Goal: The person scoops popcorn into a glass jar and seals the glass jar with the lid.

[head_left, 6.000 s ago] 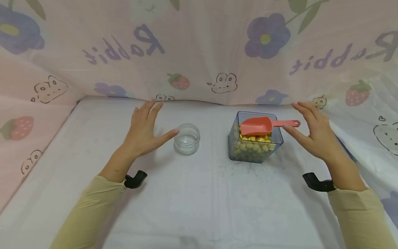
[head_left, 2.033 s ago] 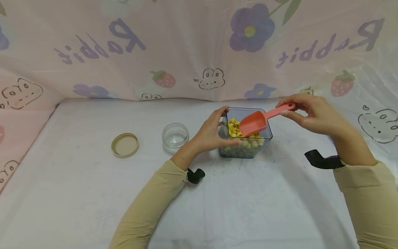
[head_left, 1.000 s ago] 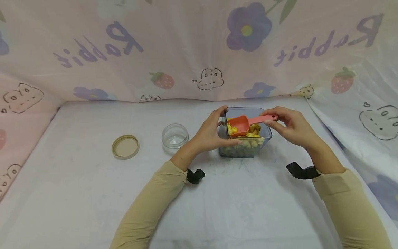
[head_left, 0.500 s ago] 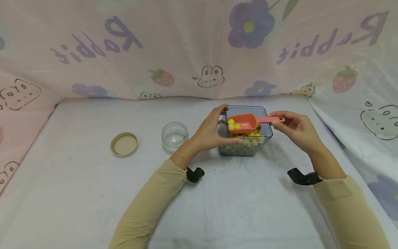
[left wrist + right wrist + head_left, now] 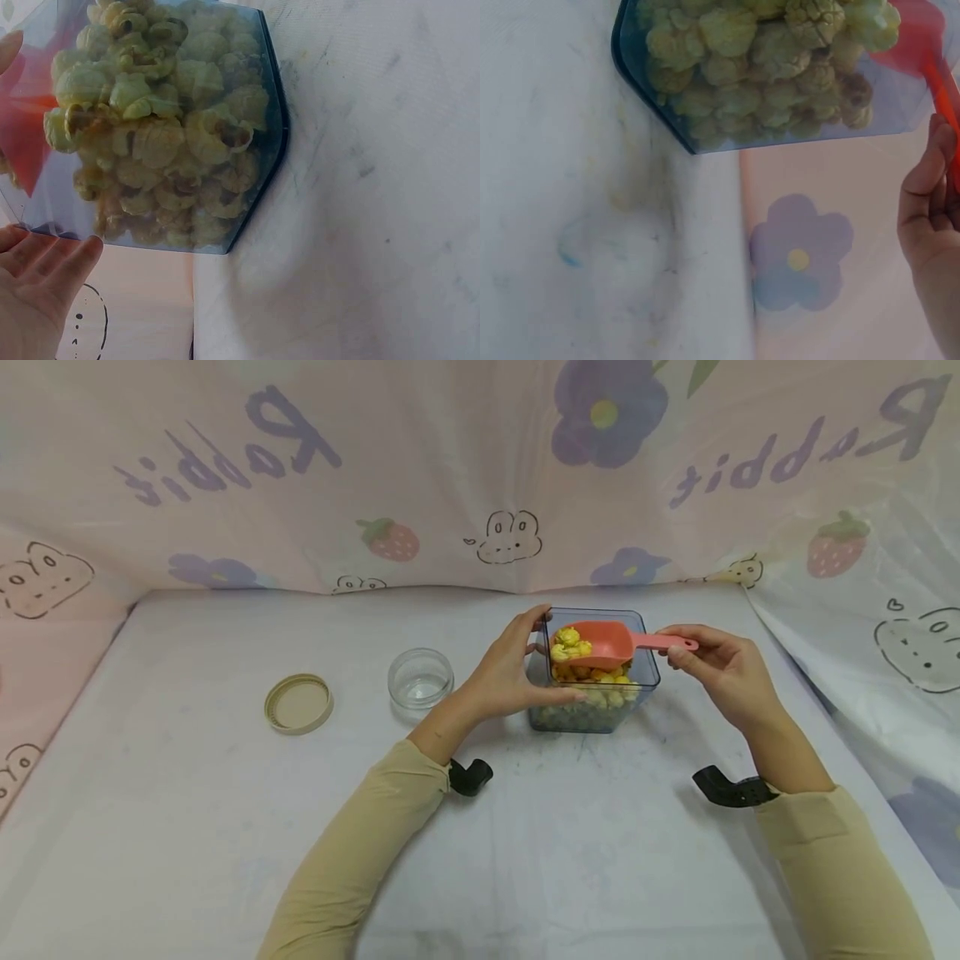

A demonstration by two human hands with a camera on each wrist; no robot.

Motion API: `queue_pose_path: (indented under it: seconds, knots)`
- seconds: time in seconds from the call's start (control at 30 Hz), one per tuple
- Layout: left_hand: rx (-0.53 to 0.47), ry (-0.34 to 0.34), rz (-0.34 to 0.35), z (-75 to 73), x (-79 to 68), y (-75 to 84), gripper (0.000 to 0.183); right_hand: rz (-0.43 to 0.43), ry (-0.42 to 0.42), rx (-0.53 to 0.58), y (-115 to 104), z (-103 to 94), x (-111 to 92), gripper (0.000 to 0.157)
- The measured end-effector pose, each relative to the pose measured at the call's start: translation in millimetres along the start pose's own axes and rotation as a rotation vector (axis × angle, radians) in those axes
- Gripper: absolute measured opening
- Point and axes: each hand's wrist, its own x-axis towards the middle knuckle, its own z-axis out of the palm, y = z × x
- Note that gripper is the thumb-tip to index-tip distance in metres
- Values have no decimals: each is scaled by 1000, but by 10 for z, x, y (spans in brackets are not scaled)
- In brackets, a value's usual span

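A clear bluish square container [image 5: 647,675] of yellow popcorn stands right of centre in the head view. My left hand [image 5: 501,678] grips its left side, thumb along the front wall and fingers at the back rim. With thumb and fingers, my right hand [image 5: 726,670] pinches the handle of a coral-red scoop [image 5: 609,642]. The scoop's bowl is over the popcorn inside the container's opening, with several popcorn pieces [image 5: 572,647] in its front. In the right wrist view, popcorn [image 5: 757,67] shows through the wall, and the right fingers hold the red handle [image 5: 943,94].
Left of the container stands a clear glass jar [image 5: 421,680] with nothing in it, close to the left forearm. Farther left lies a round beige lid [image 5: 298,704], inside facing up. Behind the white-covered table [image 5: 585,843] hangs a patterned pink curtain [image 5: 450,468].
Earlier both hands were spread and empty; the scoop lay across the container and no lid showed. Since then the right hand has taken the scoop, dipped it and raised it with popcorn.
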Motion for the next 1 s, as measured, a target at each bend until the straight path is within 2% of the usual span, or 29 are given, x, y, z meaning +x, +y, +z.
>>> queue_pose_path:
  seconds: [0.3, 0.7, 0.9, 1.0]
  knots:
    - [-10, -2, 0, -15, 7, 11, 109, -7, 36, 71, 28, -11, 2, 22]
    - [-16, -6, 3, -5, 2, 6, 109, -27, 55, 225, 53, -21, -11, 20]
    - [-12, 0, -2, -2, -1, 3, 108, -53, 64, 336, 58, -34, -2, 20]
    - [-11, 2, -4, -2, 0, 5, 108, -61, 60, 351, 46, -40, -1, 21]
